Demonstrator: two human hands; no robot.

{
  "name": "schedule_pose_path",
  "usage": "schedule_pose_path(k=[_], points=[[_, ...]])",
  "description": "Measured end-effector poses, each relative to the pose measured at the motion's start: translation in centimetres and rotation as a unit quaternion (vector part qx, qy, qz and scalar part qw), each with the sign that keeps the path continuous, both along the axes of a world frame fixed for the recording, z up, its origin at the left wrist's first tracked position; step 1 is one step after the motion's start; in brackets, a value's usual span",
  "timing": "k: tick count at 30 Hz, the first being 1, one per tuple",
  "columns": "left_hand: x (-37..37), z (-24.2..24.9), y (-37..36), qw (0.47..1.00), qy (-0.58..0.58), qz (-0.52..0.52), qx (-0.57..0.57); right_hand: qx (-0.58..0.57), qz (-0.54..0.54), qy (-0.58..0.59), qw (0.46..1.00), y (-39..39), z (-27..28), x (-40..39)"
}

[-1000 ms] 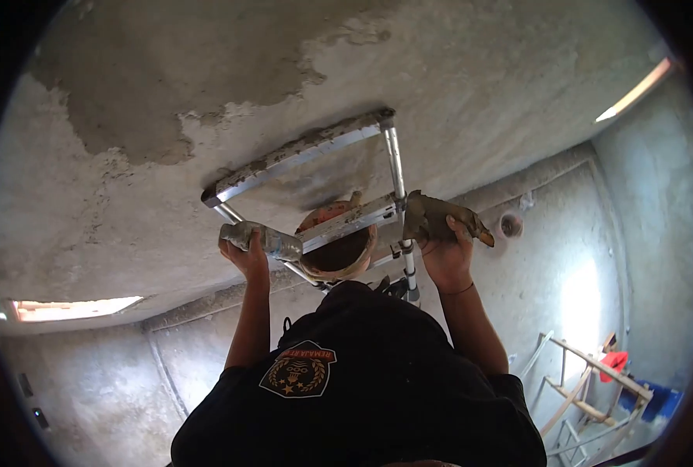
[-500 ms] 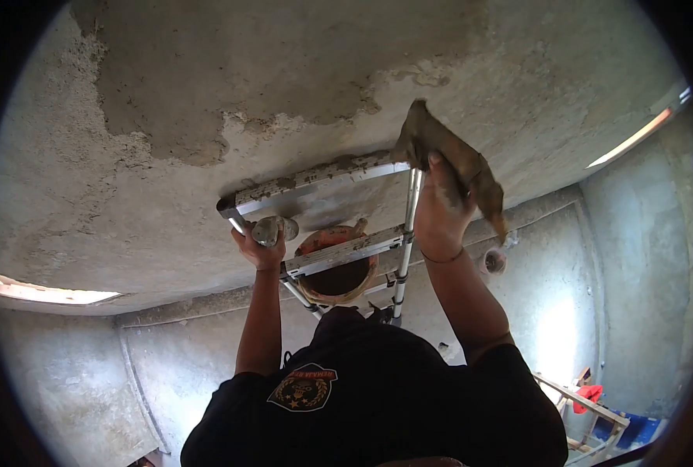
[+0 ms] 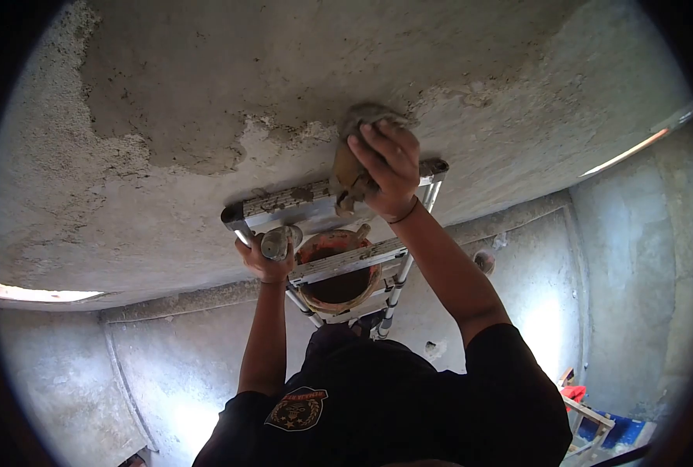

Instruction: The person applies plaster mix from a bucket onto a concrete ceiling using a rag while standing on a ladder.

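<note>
My right hand (image 3: pixel 385 167) presses a grey-brown, mortar-smeared rag (image 3: pixel 348 173) against the plastered wall (image 3: pixel 284 62), at the lower edge of a darker, damp-looking patch. Its fingers are bent over the rag. My left hand (image 3: pixel 265 263) is closed round a cloudy, bottle-like container (image 3: pixel 276 244) smeared with grey, beside the left rail of an aluminium ladder (image 3: pixel 284 204). Behind the ladder's rungs sits an orange bucket (image 3: pixel 332 238), its rim crusted and its inside dark grey.
Mortar splashes mark the ladder's top step. Rough, bare plaster (image 3: pixel 58 140) borders the damp patch at left. Bright narrow openings (image 3: pixel 43 293) show at both sides. At lower right stand a wooden frame (image 3: pixel 592 416), a red cloth (image 3: pixel 574 395) and something blue (image 3: pixel 627 430).
My right hand has swung left with the rag, from hanging off to the right to lying against the wall. My left hand still grips the container. The view has shifted slightly.
</note>
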State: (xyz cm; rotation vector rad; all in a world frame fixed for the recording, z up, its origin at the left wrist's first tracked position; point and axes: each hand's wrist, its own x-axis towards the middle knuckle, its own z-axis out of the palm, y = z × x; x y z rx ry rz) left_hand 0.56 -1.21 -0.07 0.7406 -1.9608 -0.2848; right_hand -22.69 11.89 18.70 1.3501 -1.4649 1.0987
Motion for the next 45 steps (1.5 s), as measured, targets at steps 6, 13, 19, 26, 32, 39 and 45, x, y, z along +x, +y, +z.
schedule_pose_path(k=[6,13,19,26,32,39,45], points=[[0.2,-0.5,-0.1,0.999,-0.023,0.016,0.038,-0.010,-0.007,-0.012,1.000,1.1,2.2,-0.4],[0.2,0.0,0.4,0.998,-0.021,0.023,0.059,0.050,0.033,-0.047,0.997,0.7,-0.7,1.8],[0.0,-0.3,0.3,0.999,0.000,0.024,0.043,-0.033,-0.037,-0.078,0.996,2.3,3.1,1.0],[-0.2,0.0,0.2,0.999,-0.003,0.020,0.043,0.057,0.017,-0.080,0.995,1.1,0.2,2.2],[0.2,-0.5,0.1,0.999,-0.028,0.015,0.023,-0.093,-0.052,-0.101,0.989,1.7,2.8,1.2],[0.2,-0.1,0.1,0.999,-0.017,0.015,0.030,0.075,0.047,-0.102,0.991,0.5,-0.8,3.6],[0.3,-0.4,0.0,0.999,-0.015,0.008,0.041,0.017,-0.045,-0.088,0.995,2.2,2.8,2.5]])
